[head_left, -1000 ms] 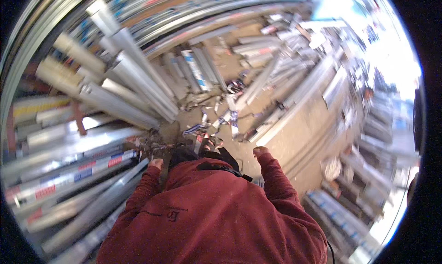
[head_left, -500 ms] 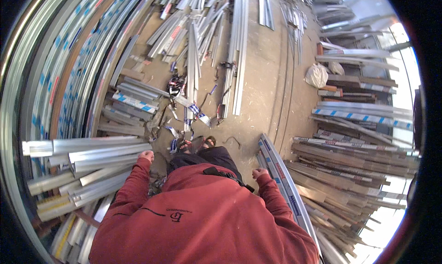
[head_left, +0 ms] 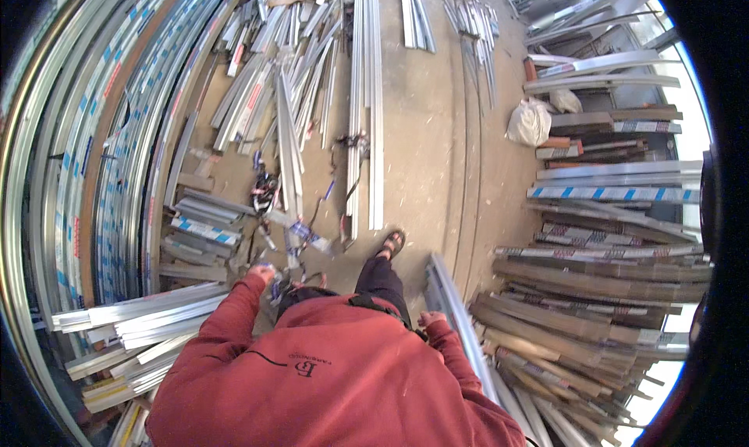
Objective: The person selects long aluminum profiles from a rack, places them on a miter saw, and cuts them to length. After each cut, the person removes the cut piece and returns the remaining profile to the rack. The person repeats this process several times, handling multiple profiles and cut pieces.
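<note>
Left hand (head_left: 261, 273) – held above floor scraps (head_left: 300, 236), grip hidden, possibly empty | right hand (head_left: 430, 320) – curled shut, nothing held, just beside aluminium profile (head_left: 452, 306).

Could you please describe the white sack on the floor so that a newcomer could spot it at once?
Look to the stacked long profiles along the right side of the workshop floor. At the far end of that stack sits the white sack, the only soft, bulging, tied bundle among straight metal lengths.
</note>
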Motion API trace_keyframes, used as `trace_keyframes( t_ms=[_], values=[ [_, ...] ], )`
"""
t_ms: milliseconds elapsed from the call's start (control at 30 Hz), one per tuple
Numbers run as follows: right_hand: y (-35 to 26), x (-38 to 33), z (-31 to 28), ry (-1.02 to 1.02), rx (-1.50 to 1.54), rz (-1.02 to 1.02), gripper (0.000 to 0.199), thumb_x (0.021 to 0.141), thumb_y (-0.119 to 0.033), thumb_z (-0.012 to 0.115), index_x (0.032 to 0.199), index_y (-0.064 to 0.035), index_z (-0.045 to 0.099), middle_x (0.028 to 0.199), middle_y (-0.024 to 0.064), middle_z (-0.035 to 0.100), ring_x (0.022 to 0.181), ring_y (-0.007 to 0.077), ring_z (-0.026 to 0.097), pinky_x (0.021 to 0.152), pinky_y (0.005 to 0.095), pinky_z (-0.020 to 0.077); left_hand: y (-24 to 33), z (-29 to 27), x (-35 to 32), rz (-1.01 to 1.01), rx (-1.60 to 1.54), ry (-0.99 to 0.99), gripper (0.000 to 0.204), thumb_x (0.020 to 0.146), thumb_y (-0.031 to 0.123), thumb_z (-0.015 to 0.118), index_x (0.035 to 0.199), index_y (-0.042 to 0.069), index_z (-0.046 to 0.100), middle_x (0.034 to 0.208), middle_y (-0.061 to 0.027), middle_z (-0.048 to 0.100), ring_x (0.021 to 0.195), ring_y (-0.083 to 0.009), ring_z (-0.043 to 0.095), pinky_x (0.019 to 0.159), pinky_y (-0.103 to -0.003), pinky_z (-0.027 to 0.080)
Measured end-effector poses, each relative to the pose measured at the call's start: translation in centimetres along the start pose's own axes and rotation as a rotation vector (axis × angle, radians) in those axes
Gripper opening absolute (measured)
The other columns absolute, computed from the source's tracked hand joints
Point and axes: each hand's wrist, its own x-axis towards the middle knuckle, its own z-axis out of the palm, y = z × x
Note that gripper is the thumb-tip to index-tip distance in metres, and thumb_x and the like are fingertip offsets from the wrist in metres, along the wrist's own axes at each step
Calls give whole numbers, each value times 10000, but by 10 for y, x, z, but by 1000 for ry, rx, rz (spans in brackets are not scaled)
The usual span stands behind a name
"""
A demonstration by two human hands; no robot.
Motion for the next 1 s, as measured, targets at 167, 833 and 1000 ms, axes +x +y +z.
trace_keyframes(
  t_ms=[167, 833, 1000],
  values=[
    [-9, 107, -153, 176, -159, -48, 274, 821, -233, 636, 870, 30, 695, 753, 134, 701, 628, 214, 678, 605, 344, 554, 170, 61, -44, -343, 100, -324, 548, 838, 549, 623, 1094, 69, 694, 943, -93, 702, 770, -198, 641, 697, -383, 526],
    [-388, 308, -461, 176, 39, 73, 395, 908, -385, 536, 782, -40, 683, 706, 94, 690, 650, 199, 671, 552, 379, 524, 649, 92, 272, -187, 409, -305, 492, 819, 523, 609, 907, 48, 701, 713, -114, 658, 656, -223, 641, 638, -371, 521],
    [-498, 382, -500, 109, 155, 46, 323, 894, -346, 557, 866, -53, 689, 782, 69, 692, 674, 178, 670, 558, 348, 523, 840, 36, 399, 27, -144, -20, 383, 821, 414, 653, 946, 55, 706, 748, -56, 679, 636, -184, 621, 619, -359, 506]
  ],
)
